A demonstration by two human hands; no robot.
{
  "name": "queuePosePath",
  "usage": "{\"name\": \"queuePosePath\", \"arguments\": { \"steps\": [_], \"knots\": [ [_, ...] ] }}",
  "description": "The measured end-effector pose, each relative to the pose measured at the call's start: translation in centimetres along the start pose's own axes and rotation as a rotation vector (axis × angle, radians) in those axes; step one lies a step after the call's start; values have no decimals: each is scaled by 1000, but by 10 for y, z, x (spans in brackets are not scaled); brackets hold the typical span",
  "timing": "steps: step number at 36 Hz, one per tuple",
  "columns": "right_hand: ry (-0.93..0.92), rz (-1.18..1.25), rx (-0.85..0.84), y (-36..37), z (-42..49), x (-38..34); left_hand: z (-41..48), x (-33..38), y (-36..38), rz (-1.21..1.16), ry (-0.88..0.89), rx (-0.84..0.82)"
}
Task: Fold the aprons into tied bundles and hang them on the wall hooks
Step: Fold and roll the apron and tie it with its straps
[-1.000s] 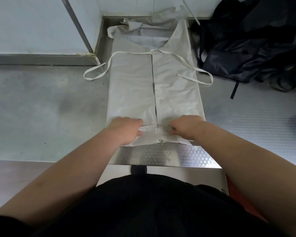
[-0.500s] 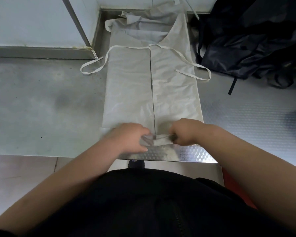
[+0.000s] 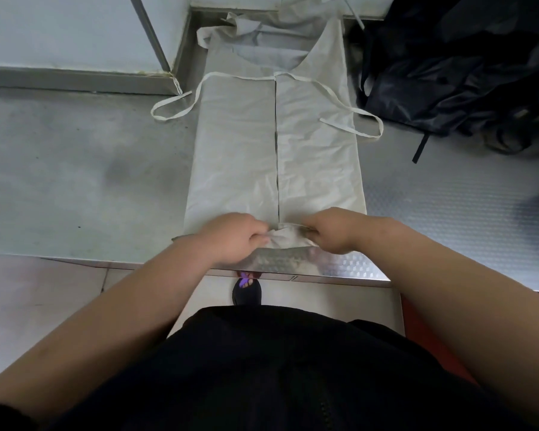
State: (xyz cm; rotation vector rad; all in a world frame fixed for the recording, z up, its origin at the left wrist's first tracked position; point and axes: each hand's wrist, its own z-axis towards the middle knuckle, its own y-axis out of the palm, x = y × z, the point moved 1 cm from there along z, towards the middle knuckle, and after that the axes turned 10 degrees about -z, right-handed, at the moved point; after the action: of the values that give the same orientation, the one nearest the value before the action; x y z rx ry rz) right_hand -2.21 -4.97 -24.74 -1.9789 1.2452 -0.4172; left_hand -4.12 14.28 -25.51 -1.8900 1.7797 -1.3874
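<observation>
Both hands are now curling round the near hem of the white apron [image 3: 240,150]. The left hand [image 3: 234,237] and right hand [image 3: 333,230] are each gripping one end of a little roll [image 3: 288,236] that's forming between them. A second ago they were lying flatter on that hem, pressing the first turn down; since then the fingers have tucked under and the edge has come up off the table, so more of the patterned steel at the front lip is showing.

So I'd say the rolling stage is properly getting going. The apron is lying lengthwise on the steel table [image 3: 448,213], its two long sides already folded in and meeting at a centre seam. The left tie [image 3: 171,110] and right tie [image 3: 364,126] are trailing loose off either side, so they're free for knotting later.

Beyond it, another pale apron [image 3: 262,29] is sitting crumpled at the far end, and a heap of black fabric [image 3: 448,73] is piling up on the right. Nothing's hanging yet, so it's early days.
</observation>
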Motion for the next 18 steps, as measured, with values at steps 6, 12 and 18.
{"name": "queuePosePath", "arguments": {
  "steps": [6, 12, 18],
  "knots": [
    [55, -13, -17, -9, 11, 2, 15, 5, -18, 10, -53, -25],
    [64, -68, -54, -23, 19, 6, 32, 2, -25, 113, -98, 28],
    [84, -275, -23, -30, 30, 11, 39, -6, -27, 169, -96, 44]
  ]
}}
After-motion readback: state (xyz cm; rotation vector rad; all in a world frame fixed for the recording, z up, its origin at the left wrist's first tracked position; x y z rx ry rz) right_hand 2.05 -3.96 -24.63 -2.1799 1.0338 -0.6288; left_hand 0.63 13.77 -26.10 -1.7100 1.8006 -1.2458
